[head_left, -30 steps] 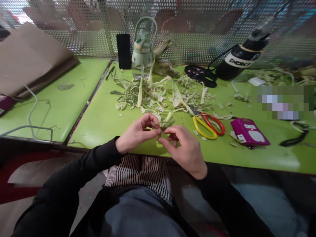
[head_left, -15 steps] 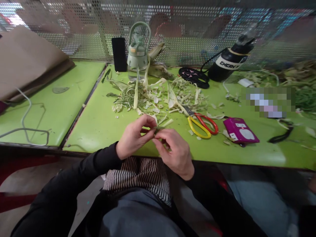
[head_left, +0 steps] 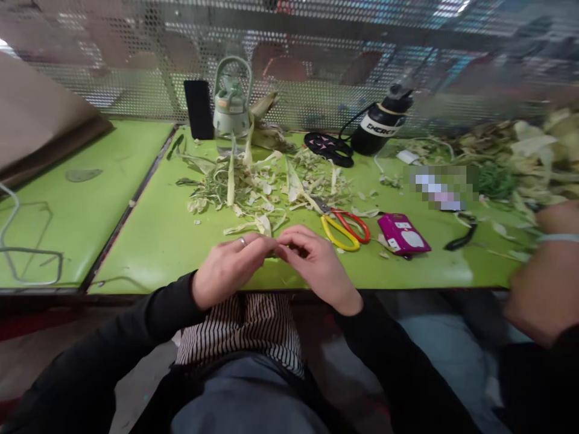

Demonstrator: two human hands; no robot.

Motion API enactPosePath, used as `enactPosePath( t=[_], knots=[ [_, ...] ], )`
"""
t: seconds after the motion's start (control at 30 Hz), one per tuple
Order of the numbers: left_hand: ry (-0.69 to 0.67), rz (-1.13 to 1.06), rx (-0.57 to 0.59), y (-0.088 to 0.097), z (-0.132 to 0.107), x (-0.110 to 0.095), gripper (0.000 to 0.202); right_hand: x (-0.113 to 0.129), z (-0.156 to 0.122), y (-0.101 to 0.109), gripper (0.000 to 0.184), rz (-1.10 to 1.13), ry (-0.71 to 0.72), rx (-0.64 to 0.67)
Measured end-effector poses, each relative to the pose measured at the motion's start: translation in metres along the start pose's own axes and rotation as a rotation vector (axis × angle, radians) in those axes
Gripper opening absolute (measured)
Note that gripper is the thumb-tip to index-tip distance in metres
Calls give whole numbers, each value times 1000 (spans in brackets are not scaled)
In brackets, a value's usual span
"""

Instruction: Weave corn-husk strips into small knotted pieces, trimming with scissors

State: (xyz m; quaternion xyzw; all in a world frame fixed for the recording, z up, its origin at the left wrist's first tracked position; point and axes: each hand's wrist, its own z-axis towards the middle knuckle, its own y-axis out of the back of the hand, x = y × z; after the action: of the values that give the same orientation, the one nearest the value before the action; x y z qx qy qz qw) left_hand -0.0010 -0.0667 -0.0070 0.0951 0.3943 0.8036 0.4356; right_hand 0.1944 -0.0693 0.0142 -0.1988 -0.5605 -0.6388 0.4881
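My left hand (head_left: 233,265), with a ring on one finger, is closed in a pinch above the green table's near edge. My right hand (head_left: 320,265) is closed too, and the fingertips of both meet. What they pinch is mostly hidden; a small greenish bit shows beneath the fingers. Just beyond the fingertips lies a pale husk strip (head_left: 263,225). Farther back spreads a heap of shredded corn husk (head_left: 253,181). Scissors (head_left: 340,232) with one yellow and one red handle lie to the right of my right hand, their blades against the husk scraps.
A clear bottle (head_left: 230,114) and a black phone (head_left: 198,110) stand at the back, near a black bottle (head_left: 377,128). A purple box (head_left: 404,234) lies right of the scissors. Another person's arm (head_left: 549,271) reaches in at the right, below piled husks (head_left: 534,147). Brown paper (head_left: 45,114) covers the left corner.
The view has turned right, so things sit farther left, and another person's arm now shows. My left hand has rolled over, its back now upward; both hands stay pinched together.
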Motion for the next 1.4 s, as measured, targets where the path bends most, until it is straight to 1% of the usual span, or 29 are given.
enactPosePath(
  t=[0.07, 0.13, 0.27, 0.37, 0.47, 0.6, 0.7, 0.83, 0.9, 0.97, 1.03, 1.07, 1.13, 1.2, 1.27, 1.33, 1.4],
  knots=[
    [-13, -10, 17, 3, -2, -2, 18, 3, -2, -3, 22, 19, -15, -9],
    [-2, 2, 35, 6, -4, -2, 19, 6, -4, -7, 17, 16, -14, -3],
    [55, -5, 10, 7, -5, -1, 18, 10, -5, -13, 8, -19, 11, -11],
    [78, -20, -9, 7, -4, -1, 20, 11, -5, -11, 10, 10, 3, 22],
    [86, -40, 0, 6, -3, 0, 21, 10, -4, -8, 10, 17, 30, 50],
    [89, -85, -9, 6, -1, 2, 22, 7, -2, -7, 11, -10, 58, -13],
    [131, -200, -7, 8, 2, 2, 20, 5, -1, -8, 7, 38, 41, -18],
    [269, -493, 16, 9, 7, 2, 18, 3, -4, -8, 5, 85, 18, -29],
    [314, -610, 31, 9, 9, 1, 17, 5, -7, -8, 5, 30, 51, -78],
    [323, -660, 39, 9, 9, 1, 18, 10, -9, -7, 4, -69, 109, -117],
    [314, -666, 63, 9, 9, 1, 18, 15, -10, -4, 5, -154, 149, -121],
    [309, -661, 85, 9, 9, 1, 19, 18, -10, -2, 5, -174, 146, -100],
    [304, -653, 144, 9, 9, 1, 20, 20, -8, 4, 7, -150, 80, -12],
    [309, -663, 182, 10, 10, 1, 21, 18, -5, 11, 10, -50, -58, 105],
    [329, -707, 183, 11, 11, 0, 20, 15, -4, 15, 16, 87, -212, 189],
    [369, -782, 173, 11, 12, -1, 18, 11, -4, 18, 20, 193, -308, 203],
    [424, -868, 169, 10, 13, -1, 18, 9, -7, 18, 20, 245, -324, 181]
  ],
)
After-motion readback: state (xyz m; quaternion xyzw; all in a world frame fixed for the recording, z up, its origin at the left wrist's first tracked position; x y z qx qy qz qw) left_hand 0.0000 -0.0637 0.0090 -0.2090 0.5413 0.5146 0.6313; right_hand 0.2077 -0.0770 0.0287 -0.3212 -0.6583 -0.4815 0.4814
